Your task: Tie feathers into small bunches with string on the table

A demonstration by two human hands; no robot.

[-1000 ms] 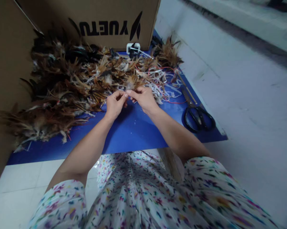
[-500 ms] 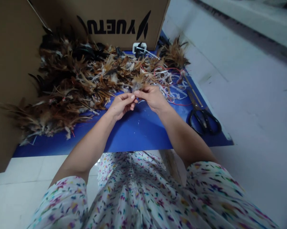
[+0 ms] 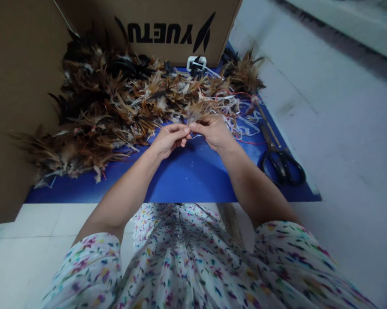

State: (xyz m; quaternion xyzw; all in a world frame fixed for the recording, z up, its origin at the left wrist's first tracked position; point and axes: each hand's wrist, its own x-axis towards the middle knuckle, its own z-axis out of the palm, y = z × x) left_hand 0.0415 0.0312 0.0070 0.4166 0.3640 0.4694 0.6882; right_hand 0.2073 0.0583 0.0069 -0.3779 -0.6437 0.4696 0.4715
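My left hand (image 3: 170,139) and my right hand (image 3: 216,132) meet over the near edge of the feather pile (image 3: 116,103), thumbs and forefingers pinched together tip to tip. A small fluffy brown-grey feather (image 3: 195,112) rises just beyond the pinched fingertips, its base hidden by them; it looks held there. Below the fingertips a bit of thin white strand (image 3: 197,135) shows. Beside my right hand lies a tangle of white and red string (image 3: 241,122). Black-handled scissors (image 3: 282,166) rest on the blue tabletop (image 3: 190,180) to the right.
A large cardboard box (image 3: 167,13) stands at the back, another cardboard panel (image 3: 22,86) at the left. A white rectangular frame-like object (image 3: 192,58) sits by the box. Near it is a separate feather bunch (image 3: 245,73). A thin stick (image 3: 269,124) lies along the right edge, beside the wall (image 3: 341,141).
The whole scene has shifted rightward in view as the head turned. My left fingers have opened out slightly below the pinch; both hands stay together at the same spot.
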